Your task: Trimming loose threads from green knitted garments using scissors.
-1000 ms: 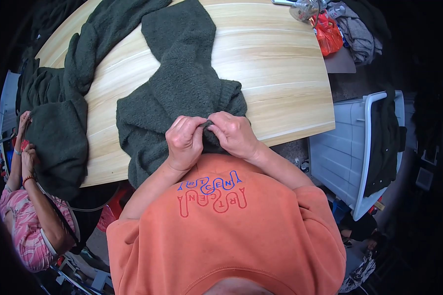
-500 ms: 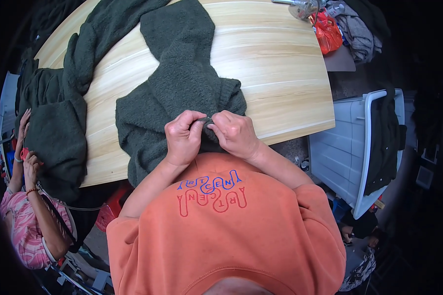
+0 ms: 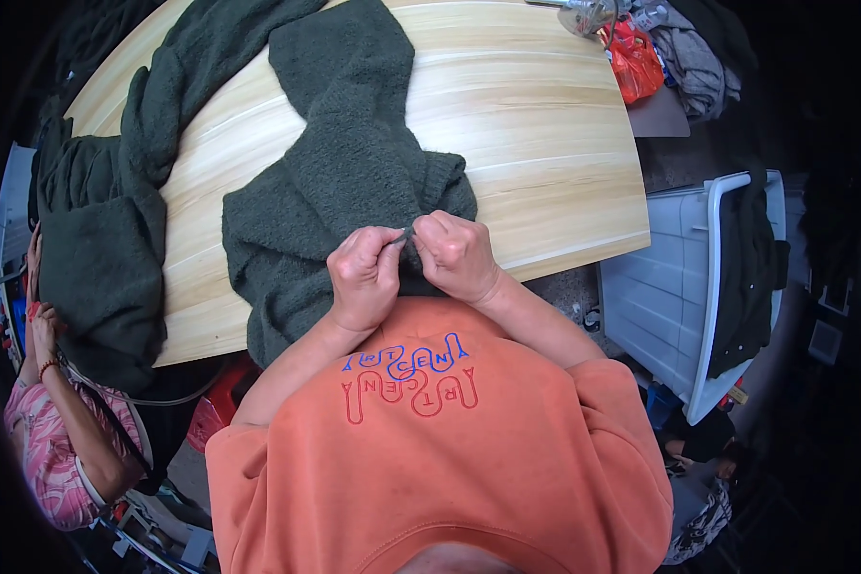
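A dark green knitted garment (image 3: 344, 143) lies bunched on the wooden table (image 3: 536, 124), its near part hanging over the edge against my body. Close together at that near part, my left hand (image 3: 364, 273) and my right hand (image 3: 455, 253) are both closed, pinching a small fold of the knit between thumbs and fingers. The fold sticks up in the narrow gap between the two hands. Most of the fingers curl inward, so their tips are partly hidden.
More dark green knitwear (image 3: 105, 249) covers the table's left side, where a co-worker in a pink patterned top (image 3: 77, 450) has their hands. To the right stands a white plastic bin (image 3: 660, 277) with dark clothing over its rim. A red plastic bag (image 3: 633, 62) sits at the far right.
My hands have drawn slightly closer together on the pinched fold, the left turning a little inward. The co-worker's hands have moved lower and partly behind the left garment.
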Available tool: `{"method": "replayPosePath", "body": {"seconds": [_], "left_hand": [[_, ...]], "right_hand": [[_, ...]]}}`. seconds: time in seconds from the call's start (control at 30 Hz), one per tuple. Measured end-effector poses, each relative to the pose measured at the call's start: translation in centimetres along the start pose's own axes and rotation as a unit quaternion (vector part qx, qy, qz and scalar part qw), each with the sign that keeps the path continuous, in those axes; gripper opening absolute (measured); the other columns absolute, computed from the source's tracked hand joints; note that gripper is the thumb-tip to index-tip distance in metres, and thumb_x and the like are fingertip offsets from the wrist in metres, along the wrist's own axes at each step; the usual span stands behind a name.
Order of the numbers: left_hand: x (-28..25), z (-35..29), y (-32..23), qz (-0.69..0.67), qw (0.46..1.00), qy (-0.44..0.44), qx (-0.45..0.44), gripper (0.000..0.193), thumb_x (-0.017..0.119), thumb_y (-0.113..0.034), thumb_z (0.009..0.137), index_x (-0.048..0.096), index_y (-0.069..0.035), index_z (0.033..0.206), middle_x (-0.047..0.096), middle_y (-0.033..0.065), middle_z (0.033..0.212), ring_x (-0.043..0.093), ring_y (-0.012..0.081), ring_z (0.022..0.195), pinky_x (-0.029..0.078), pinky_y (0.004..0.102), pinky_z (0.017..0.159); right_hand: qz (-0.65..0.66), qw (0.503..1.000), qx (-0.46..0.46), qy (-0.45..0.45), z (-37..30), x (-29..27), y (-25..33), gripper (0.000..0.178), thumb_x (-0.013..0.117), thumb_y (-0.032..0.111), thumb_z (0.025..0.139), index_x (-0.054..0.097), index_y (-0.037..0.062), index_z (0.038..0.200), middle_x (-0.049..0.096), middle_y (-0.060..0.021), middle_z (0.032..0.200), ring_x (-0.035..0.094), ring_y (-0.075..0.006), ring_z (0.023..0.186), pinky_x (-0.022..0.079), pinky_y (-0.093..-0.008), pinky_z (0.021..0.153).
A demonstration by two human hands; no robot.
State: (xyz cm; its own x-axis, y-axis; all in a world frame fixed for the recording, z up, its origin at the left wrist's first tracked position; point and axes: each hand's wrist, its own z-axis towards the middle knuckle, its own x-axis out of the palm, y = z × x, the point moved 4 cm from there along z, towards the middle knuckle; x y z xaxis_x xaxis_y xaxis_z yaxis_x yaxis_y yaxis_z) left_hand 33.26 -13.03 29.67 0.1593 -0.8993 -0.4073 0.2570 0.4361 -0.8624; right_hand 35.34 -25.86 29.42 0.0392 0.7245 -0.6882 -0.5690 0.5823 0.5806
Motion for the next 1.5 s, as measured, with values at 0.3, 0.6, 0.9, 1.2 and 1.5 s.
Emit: {"method": "replayPosePath", "body": {"seconds": [0.3,0.6,0.9,1.2,1.5], "left_hand": [[-0.2,1.5,-1.3,0.095,0.986,0.003,0.137,0.014,0.06,0.005,0.064,0.056,-0.002,0.076,0.056,0.0095,0.069,0.055,0.0257,0.065,0.041,0.0335,0.059],[0.2,2.5,0.7,-0.08,0.993,0.083,-0.035,0.007,0.058,0.003,0.073,0.061,-0.001,0.079,0.059,0.0052,0.07,0.054,0.0118,0.063,0.041,0.0234,0.058],[0.1,2.5,1.0,-0.145,0.968,0.148,-0.143,0.005,0.059,-0.001,0.075,0.062,0.0,0.079,0.055,-0.0018,0.062,0.047,0.0027,0.056,0.038,0.0193,0.049],[-0.1,2.2,2.5,-0.222,0.938,0.159,-0.213,0.008,0.061,-0.005,0.079,0.064,0.001,0.083,0.057,-0.0019,0.064,0.047,0.0031,0.059,0.037,0.0183,0.052],[-0.6,2.4,1.5,-0.158,0.959,0.142,-0.185,0.004,0.06,-0.002,0.077,0.062,0.001,0.076,0.055,-0.0042,0.063,0.045,0.0023,0.058,0.036,0.0185,0.051]], "right_hand": [[0.027,0.999,0.042,0.02,1.4,-0.9,0.1,0.007,0.055,0.0,0.07,0.053,0.0017,0.076,0.053,-0.0121,0.066,0.056,-0.0291,0.056,0.043,-0.0366,0.048],[-0.016,0.983,0.148,0.111,-0.1,-3.7,-3.5,0.028,0.061,0.004,0.068,0.056,0.0012,0.096,0.059,-0.0147,0.089,0.057,-0.0313,0.084,0.044,-0.039,0.074],[0.235,0.964,0.105,0.068,0.7,-1.2,-0.8,0.009,0.06,0.001,0.074,0.059,-0.0011,0.083,0.058,-0.0094,0.071,0.055,-0.0187,0.061,0.043,-0.0281,0.057],[0.508,0.795,0.328,0.034,-0.1,0.2,-3.0,0.009,0.052,0.003,0.083,0.06,-0.0002,0.081,0.059,0.0008,0.073,0.049,-0.0023,0.063,0.042,-0.0187,0.057],[0.323,0.924,0.176,0.11,1.5,-0.7,-1.2,0.007,0.059,0.004,0.078,0.058,-0.0025,0.08,0.054,-0.0011,0.067,0.048,-0.0055,0.06,0.039,-0.0212,0.054]]}}
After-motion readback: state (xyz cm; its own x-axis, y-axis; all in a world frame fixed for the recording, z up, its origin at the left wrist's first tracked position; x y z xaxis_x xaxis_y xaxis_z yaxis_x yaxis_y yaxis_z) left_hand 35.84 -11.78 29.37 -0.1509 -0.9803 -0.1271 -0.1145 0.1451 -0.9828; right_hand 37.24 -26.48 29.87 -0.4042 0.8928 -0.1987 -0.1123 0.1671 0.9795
